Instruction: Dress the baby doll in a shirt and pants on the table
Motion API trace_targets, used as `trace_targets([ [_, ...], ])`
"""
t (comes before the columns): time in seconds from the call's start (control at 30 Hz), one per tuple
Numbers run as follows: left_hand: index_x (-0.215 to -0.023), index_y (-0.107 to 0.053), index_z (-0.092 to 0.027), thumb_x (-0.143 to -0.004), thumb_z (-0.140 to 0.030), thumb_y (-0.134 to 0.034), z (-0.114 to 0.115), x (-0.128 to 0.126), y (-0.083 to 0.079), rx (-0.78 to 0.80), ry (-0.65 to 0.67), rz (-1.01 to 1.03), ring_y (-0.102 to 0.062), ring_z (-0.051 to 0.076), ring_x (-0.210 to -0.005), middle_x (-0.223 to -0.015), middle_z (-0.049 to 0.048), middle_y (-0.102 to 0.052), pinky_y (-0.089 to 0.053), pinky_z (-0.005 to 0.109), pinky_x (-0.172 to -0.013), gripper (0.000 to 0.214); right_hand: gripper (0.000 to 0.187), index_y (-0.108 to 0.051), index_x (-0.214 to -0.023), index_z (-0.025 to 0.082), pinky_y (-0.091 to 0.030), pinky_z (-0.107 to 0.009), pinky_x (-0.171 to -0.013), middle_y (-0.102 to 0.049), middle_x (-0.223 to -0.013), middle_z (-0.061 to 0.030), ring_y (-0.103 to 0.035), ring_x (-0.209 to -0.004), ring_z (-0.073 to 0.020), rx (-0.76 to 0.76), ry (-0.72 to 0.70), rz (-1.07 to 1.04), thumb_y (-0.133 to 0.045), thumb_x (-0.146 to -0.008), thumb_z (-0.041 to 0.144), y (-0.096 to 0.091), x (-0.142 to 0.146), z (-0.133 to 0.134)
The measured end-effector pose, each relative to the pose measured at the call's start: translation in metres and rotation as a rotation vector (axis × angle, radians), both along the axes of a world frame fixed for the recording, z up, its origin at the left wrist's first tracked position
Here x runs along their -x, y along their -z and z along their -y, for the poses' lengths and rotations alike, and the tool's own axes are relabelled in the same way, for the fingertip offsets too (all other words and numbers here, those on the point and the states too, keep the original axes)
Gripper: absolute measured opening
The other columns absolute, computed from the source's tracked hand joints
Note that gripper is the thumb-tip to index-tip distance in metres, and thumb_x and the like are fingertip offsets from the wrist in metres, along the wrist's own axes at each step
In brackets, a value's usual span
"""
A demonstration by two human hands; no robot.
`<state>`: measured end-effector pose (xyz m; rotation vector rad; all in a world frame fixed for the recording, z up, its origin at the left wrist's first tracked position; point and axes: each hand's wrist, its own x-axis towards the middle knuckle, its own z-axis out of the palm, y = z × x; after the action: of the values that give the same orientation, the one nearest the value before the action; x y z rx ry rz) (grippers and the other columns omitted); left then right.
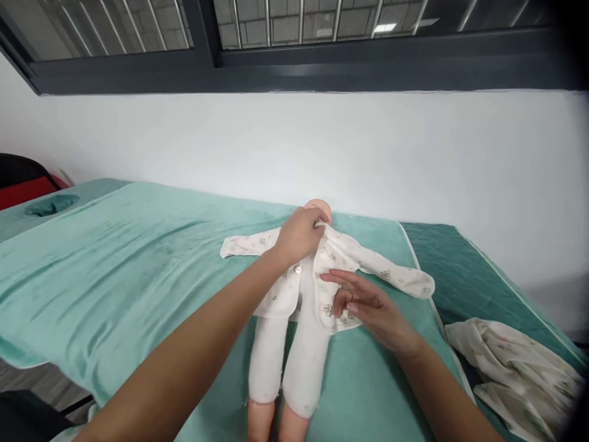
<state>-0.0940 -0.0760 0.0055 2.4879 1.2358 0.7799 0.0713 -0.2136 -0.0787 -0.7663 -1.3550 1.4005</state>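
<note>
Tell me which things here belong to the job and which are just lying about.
In the job: doll; shirt, gripped near the collar by the left hand; right hand, over the shirt; green sheet under the doll.

Lying about: crumpled cloth, right; red and black item, far left.

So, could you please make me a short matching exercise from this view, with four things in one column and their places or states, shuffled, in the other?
Things:
1. Left hand
2. Window frame
3. Crumpled cloth
4. Right hand

Places or states:
A. Bunched up at the right side of the picture
B. At the neck of the white printed jacket
C. Over the jacket's lower front, two fingers extended
D. Dark grey, above the white wall

Pairs: 1-B, 2-D, 3-A, 4-C
</note>
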Motion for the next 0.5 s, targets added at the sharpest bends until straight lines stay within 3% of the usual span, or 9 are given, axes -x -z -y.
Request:
trace_targets([
  [0.07,-0.106,-0.062,-0.023,-0.09,-0.018,-0.045,-0.004,0.01,0.008,0.001,-0.079,0.079,-0.056,0.021,-0.107,-0.102,0.0035,-0.068,-0.048,0.034,-0.089,0.024,0.029,-0.067,-0.119,0.029,-0.049,-0.036,-0.072,-0.07,-0.114,-0.0065,-0.061,-0.076,-0.0181,-0.037,0.166,0.014,-0.064,-0.09,0.035,0.007,0.001,-0.003],
  [0.17,-0.106,-0.061,-0.021,-0.091,-0.018,-0.045,0.003,0.035,0.028,-0.086,-0.103,0.161,-0.055,0.021,-0.107,-0.104,0.0048,-0.066,-0.046,0.035,-0.097,0.022,0.014,-0.071,-0.101,0.026,-0.049,-0.037,-0.076,-0.069,-0.096,-0.0049,-0.06,-0.083,-0.0205,-0.101,0.427,0.14,-0.061,-0.092,0.033,0.013,0.0,-0.005],
  [0.23,-0.107,-0.061,-0.021,-0.094,-0.021,-0.043,0.016,0.058,0.048,-0.105,-0.138,0.239,-0.055,0.02,-0.108,-0.107,0.005,-0.065,-0.045,0.035,-0.099,0.022,0.013,-0.07,-0.1,0.027,-0.049,-0.04,-0.084,-0.067,-0.1,-0.0052,-0.06,-0.093,-0.0228,-0.16,0.509,0.261,-0.06,-0.093,0.034,0.014,-0.001,-0.005],
  [0.33,-0.105,-0.062,-0.022,-0.096,-0.025,-0.04,0.046,0.099,0.079,-0.012,-0.288,0.3,-0.058,0.02,-0.107,-0.108,0.0052,-0.066,-0.047,0.038,-0.098,0.024,0.019,-0.067,-0.111,0.03,-0.046,-0.047,-0.099,-0.064,-0.118,-0.0062,-0.058,-0.113,-0.0268,-0.308,0.554,0.432,-0.059,-0.093,0.033,0.013,0.003,-0.001],
  [0.4,-0.108,-0.063,-0.023,-0.094,-0.023,-0.043,0.067,0.122,0.095,0.103,-0.276,0.233,-0.06,0.022,-0.106,-0.108,0.0047,-0.067,-0.049,0.04,-0.095,0.024,0.03,-0.063,-0.121,0.032,-0.04,-0.052,-0.108,-0.058,-0.133,-0.0068,-0.051,-0.126,-0.0292,-0.428,0.558,0.551,-0.062,-0.091,0.032,0.014,0.009,0.004],
  [0.5,-0.116,-0.061,-0.026,-0.091,-0.021,-0.045,0.098,0.144,0.104,0.14,-0.186,0.164,-0.06,0.023,-0.109,-0.115,0.0049,-0.067,-0.049,0.043,-0.097,0.03,0.055,-0.051,-0.139,0.033,-0.032,-0.057,-0.115,-0.04,-0.153,-0.0072,-0.036,-0.142,-0.0331,-0.518,0.5,0.69,-0.068,-0.087,0.034,0.017,0.021,0.015],
])
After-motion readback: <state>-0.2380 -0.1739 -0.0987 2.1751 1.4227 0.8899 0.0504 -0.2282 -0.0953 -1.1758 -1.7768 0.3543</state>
